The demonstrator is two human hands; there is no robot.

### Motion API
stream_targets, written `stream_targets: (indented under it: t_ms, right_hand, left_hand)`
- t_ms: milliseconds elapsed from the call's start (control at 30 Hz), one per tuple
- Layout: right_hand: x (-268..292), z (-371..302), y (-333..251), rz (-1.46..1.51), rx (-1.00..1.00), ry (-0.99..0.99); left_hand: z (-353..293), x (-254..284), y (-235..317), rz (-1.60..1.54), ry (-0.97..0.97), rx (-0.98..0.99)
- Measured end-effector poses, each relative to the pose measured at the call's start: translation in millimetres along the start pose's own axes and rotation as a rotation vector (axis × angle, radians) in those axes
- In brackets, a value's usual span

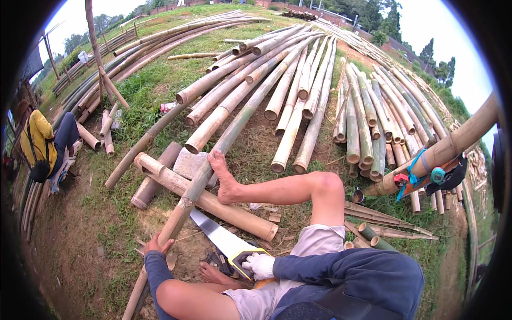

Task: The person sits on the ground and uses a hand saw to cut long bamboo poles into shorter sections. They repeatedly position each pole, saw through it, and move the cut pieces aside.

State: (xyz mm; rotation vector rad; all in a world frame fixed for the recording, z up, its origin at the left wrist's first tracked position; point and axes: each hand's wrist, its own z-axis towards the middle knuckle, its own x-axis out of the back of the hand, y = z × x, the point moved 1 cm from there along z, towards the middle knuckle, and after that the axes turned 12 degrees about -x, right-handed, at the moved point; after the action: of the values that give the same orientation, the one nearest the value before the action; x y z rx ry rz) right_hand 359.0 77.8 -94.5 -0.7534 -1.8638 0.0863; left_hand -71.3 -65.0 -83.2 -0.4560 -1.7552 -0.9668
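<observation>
My left hand (pixel 156 247), bare, is closed around the lower part of a long bamboo pole (pixel 178 213). The pole slants from the bottom left up toward the far piles, crossing over a thick bamboo log (pixel 234 212) that lies on the ground. My bare right foot (pixel 224 178) presses against the pole near that crossing. In a white glove, my right hand (pixel 260 265) grips the yellow and black handle of a handsaw (pixel 221 236). The blade's tip is close to the pole's near side, between my two hands; whether it touches the pole I cannot tell.
Piles of bamboo poles (pixel 314 106) fan out ahead. At far left sits a person in a yellow top (pixel 40 136). A leaning bamboo post (pixel 442 152) on the right carries a teal tape measure (pixel 437 174). Bamboo offcuts (pixel 373 234) lie by my right knee; a stone block (pixel 189 162) is beside the log.
</observation>
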Motion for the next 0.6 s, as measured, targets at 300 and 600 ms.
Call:
stream_targets:
  t_ms: [300, 600]
  right_hand:
    - [204.3, -156.3, 18.2, 0.614, -0.217, -0.073]
    - [273.3, -197.6, 78.3, 0.940, 0.325, 0.054]
  left_hand:
    - [-0.5, 5.7, 11.6, 0.010, -0.029, 0.054]
    - [31.6, -9.8, 32.8, 0.102, 0.002, 0.012]
